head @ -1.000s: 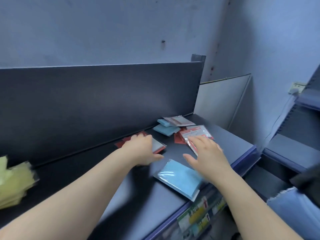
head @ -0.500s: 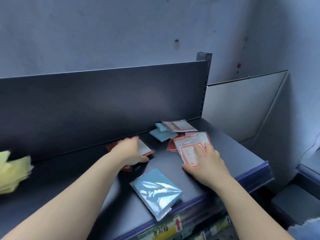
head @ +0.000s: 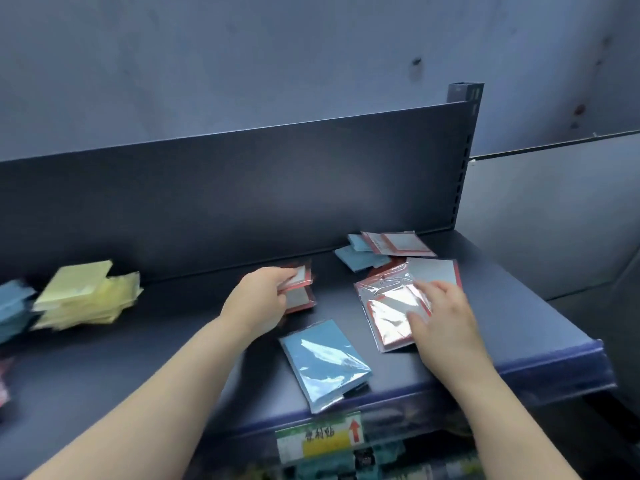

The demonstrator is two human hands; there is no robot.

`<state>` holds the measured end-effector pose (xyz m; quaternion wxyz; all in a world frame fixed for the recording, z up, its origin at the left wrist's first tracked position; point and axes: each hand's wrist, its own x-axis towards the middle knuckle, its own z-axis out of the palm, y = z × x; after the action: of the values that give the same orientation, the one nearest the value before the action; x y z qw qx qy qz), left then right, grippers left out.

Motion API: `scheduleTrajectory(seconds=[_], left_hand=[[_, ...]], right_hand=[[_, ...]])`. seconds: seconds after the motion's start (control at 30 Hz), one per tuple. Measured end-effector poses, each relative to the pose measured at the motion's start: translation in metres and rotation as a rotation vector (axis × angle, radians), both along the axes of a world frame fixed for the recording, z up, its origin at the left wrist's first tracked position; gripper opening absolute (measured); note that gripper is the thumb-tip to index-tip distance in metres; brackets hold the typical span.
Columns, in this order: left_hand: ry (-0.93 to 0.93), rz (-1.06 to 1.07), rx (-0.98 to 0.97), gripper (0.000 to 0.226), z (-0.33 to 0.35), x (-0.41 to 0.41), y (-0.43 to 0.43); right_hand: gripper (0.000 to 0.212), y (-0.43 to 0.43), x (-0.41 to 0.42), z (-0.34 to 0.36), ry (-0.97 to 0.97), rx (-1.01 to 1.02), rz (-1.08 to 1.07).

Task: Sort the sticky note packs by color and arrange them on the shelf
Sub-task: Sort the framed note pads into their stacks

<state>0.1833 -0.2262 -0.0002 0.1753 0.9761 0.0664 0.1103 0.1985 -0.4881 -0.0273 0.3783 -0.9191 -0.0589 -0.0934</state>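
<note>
On the dark shelf [head: 180,344] my left hand [head: 258,299] grips a red sticky note pack [head: 298,277], lifted slightly above another red pack [head: 300,299] lying under it. My right hand [head: 440,313] rests with spread fingers on a red pack in shiny wrap [head: 389,315], which overlaps another red pack [head: 433,271]. A blue pack [head: 323,362] lies near the shelf's front edge between my hands. More blue packs [head: 358,258] and a red pack [head: 398,244] lie by the back panel. A yellow pile [head: 86,296] and blue packs [head: 12,306] sit at the left.
A dark upright back panel [head: 242,195] closes the shelf behind, ending at a slotted post [head: 465,98] on the right. A green and yellow price label with a red arrow [head: 320,439] hangs on the front rail. A grey panel [head: 554,209] stands to the right.
My left hand has closed on the top red pack and raised it off the one below. My right hand stays on the wrapped red pack. The view has swung left, showing the yellow pile.
</note>
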Motion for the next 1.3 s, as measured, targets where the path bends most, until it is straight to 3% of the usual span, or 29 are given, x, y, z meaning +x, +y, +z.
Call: scheduleTrajectory(seconds=[0.2, 0.37, 0.57, 0.83, 1.1, 1.3], left_hand=[[-0.244, 0.024, 0.0, 0.054, -0.005, -0.05, 0.009], [-0.335, 0.113, -0.1, 0.052, -0.015, -0.104, 0.025], [-0.356, 0.233, -0.146, 0.052, -0.017, -0.176, 0.072], [-0.381, 0.29, -0.101, 0.056, -0.016, -0.29, 0.158], [-0.456, 0.439, -0.093, 0.056, -0.024, -0.41, 0.257], [-0.441, 0.518, -0.139, 0.059, -0.03, -0.455, 0.3]], right_hand=[[0.022, 0.002, -0.001, 0.009, 0.071, 0.473, 0.069], [0.025, 0.048, -0.019, 0.015, -0.025, 0.641, 0.149], [0.027, 0.116, -0.062, 0.033, -0.126, 0.716, 0.201], [0.026, 0.237, -0.16, 0.033, 0.103, 0.763, 0.408], [0.026, 0.354, -0.249, 0.03, 0.213, 0.796, 0.516], [0.032, 0.41, -0.287, 0.029, 0.237, 0.741, 0.558]])
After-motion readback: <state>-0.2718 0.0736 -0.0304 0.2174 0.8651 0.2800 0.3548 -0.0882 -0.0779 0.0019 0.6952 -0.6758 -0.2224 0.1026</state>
